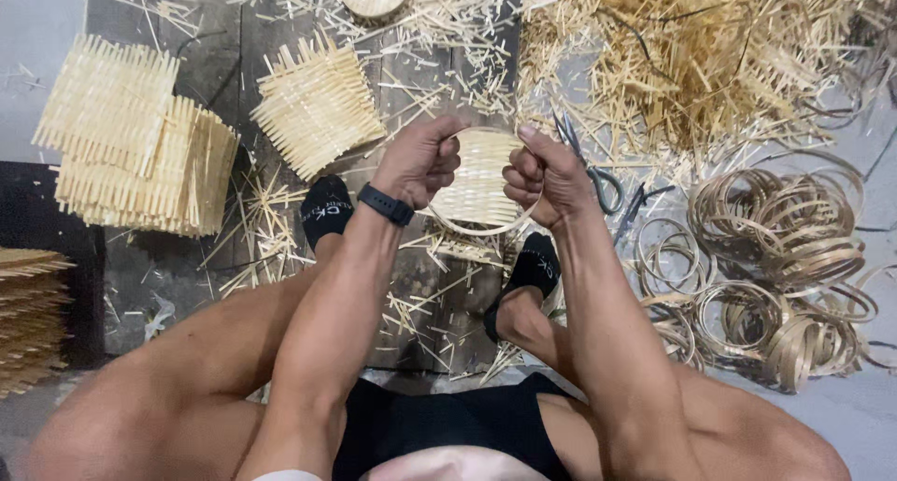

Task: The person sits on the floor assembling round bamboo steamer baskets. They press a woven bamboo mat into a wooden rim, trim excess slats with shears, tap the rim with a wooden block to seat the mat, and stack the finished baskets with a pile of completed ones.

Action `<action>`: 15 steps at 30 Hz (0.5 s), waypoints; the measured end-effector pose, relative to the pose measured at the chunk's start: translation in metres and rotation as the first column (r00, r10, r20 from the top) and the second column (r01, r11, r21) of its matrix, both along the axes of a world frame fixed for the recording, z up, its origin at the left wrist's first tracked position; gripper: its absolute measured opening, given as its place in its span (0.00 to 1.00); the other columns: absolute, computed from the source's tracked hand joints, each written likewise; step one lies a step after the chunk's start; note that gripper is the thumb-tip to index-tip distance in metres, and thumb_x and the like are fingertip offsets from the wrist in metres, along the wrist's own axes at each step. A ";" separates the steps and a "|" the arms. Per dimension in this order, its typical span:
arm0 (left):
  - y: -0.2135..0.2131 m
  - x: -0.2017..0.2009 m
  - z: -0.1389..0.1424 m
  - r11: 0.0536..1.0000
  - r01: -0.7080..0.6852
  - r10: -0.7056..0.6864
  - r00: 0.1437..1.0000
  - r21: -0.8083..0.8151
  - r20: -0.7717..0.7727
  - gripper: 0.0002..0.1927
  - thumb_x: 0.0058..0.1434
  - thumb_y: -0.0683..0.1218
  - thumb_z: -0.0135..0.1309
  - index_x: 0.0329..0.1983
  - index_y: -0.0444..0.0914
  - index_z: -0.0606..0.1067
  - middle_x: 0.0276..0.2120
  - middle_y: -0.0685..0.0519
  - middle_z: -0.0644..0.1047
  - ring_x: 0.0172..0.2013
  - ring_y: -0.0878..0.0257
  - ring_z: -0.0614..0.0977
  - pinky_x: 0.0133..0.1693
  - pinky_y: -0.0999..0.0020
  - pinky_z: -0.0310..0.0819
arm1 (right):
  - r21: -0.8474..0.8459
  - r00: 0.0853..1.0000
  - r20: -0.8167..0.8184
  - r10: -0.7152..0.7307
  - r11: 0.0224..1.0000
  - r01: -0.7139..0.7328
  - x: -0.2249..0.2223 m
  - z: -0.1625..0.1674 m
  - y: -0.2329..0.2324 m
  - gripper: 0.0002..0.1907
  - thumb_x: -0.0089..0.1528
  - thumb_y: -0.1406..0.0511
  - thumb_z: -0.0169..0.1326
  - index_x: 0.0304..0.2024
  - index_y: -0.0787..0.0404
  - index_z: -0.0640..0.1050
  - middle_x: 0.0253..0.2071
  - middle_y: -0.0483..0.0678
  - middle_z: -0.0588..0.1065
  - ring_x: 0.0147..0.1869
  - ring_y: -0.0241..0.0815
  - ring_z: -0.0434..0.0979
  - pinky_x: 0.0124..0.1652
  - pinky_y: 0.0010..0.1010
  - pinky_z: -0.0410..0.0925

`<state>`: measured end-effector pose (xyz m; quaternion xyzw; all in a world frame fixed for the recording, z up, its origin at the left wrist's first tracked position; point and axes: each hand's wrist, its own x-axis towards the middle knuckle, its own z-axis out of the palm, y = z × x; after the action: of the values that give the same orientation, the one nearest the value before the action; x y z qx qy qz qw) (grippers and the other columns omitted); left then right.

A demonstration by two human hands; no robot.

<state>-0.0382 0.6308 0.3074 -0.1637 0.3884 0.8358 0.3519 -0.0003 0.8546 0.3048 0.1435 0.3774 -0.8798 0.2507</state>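
I hold a small round woven bamboo tray [478, 184] with a bamboo hoop around its rim, in front of me above the floor. My left hand [420, 159] grips its left rim, fingers curled, a black band on the wrist. My right hand [542, 175] grips the right rim with the thumb on top. Both hands are shut on the tray. My feet in black socks [325, 208] rest on the floor below the hands.
Stacks of square woven bamboo mats [131, 140] lie at left, one more mat [316, 103] at the centre top. Scissors [589, 163] lie right of the tray. Several bamboo hoops [775, 257] pile up at right. Bamboo offcuts [691, 51] heap at the top right.
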 end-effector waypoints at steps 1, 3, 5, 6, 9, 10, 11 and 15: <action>0.000 0.000 -0.003 1.000 0.013 -0.013 1.000 -0.014 0.017 0.19 0.65 0.49 0.55 0.20 0.44 0.65 0.11 0.64 0.61 0.10 0.74 0.56 0.11 0.76 0.43 | 0.015 1.000 -0.001 0.006 1.000 -0.006 0.000 0.000 -0.001 0.25 0.67 0.56 0.59 0.19 0.52 0.65 0.15 0.37 0.56 0.19 0.30 0.50 0.18 0.23 0.48; 0.000 0.001 -0.011 0.998 -0.020 0.022 0.999 -0.061 0.023 0.18 0.65 0.48 0.55 0.20 0.45 0.65 0.11 0.64 0.62 0.11 0.74 0.57 0.12 0.76 0.43 | 0.057 0.999 -0.038 -0.020 0.998 0.023 0.002 -0.002 0.000 0.24 0.69 0.55 0.58 0.21 0.52 0.66 0.17 0.37 0.58 0.20 0.30 0.53 0.19 0.23 0.51; 0.001 0.003 -0.021 0.986 -0.111 0.111 0.994 -0.127 -0.007 0.15 0.65 0.48 0.55 0.22 0.45 0.68 0.14 0.63 0.65 0.13 0.74 0.59 0.15 0.77 0.45 | 0.182 0.998 -0.057 -0.040 0.982 0.050 0.005 -0.005 0.003 0.20 0.68 0.55 0.57 0.26 0.56 0.71 0.20 0.39 0.64 0.22 0.31 0.60 0.22 0.24 0.58; 0.001 0.004 -0.027 0.977 -0.169 0.171 0.985 -0.126 -0.001 0.16 0.65 0.49 0.55 0.22 0.44 0.68 0.13 0.64 0.63 0.13 0.74 0.58 0.15 0.77 0.45 | 0.284 0.997 -0.056 -0.045 0.957 0.059 0.007 -0.008 0.006 0.17 0.66 0.56 0.57 0.29 0.60 0.75 0.21 0.41 0.69 0.23 0.33 0.67 0.24 0.25 0.64; 0.001 0.010 -0.056 0.930 -0.325 0.330 0.944 -0.169 -0.002 0.14 0.62 0.51 0.56 0.22 0.43 0.71 0.12 0.65 0.61 0.12 0.74 0.58 0.15 0.77 0.50 | 0.585 0.998 -0.070 0.000 0.810 0.041 0.012 -0.025 0.010 0.11 0.60 0.63 0.61 0.37 0.65 0.80 0.26 0.44 0.77 0.27 0.34 0.75 0.26 0.26 0.72; -0.001 0.012 -0.069 0.908 -0.362 0.367 0.930 -0.211 -0.017 0.12 0.60 0.51 0.57 0.23 0.44 0.72 0.12 0.65 0.63 0.13 0.73 0.60 0.15 0.76 0.53 | 0.676 0.997 -0.070 0.025 0.736 0.029 0.014 -0.033 0.011 0.10 0.57 0.66 0.64 0.39 0.66 0.81 0.27 0.43 0.78 0.28 0.34 0.77 0.26 0.27 0.72; -0.002 0.015 -0.082 0.882 -0.397 0.402 0.915 -0.254 -0.033 0.09 0.57 0.50 0.57 0.23 0.45 0.73 0.13 0.65 0.65 0.13 0.72 0.63 0.15 0.75 0.56 | 0.730 0.999 -0.053 -0.012 0.682 0.047 0.014 -0.043 0.010 0.09 0.57 0.67 0.64 0.38 0.67 0.81 0.27 0.45 0.79 0.28 0.35 0.78 0.26 0.28 0.73; -0.010 0.026 -0.133 0.500 -0.449 -0.050 0.839 -0.741 -0.542 0.08 0.53 0.46 0.62 0.29 0.36 0.82 0.24 0.53 0.82 0.26 0.65 0.82 0.32 0.68 0.77 | 0.909 0.999 -0.032 -0.018 0.414 0.037 0.017 -0.087 0.000 0.08 0.57 0.69 0.65 0.36 0.67 0.83 0.27 0.50 0.80 0.28 0.39 0.80 0.28 0.32 0.73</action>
<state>-0.0122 0.6210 0.1746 -0.1382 0.7974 0.5872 0.0111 0.0166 0.8546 0.2178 0.2551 0.7931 -0.5409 0.1155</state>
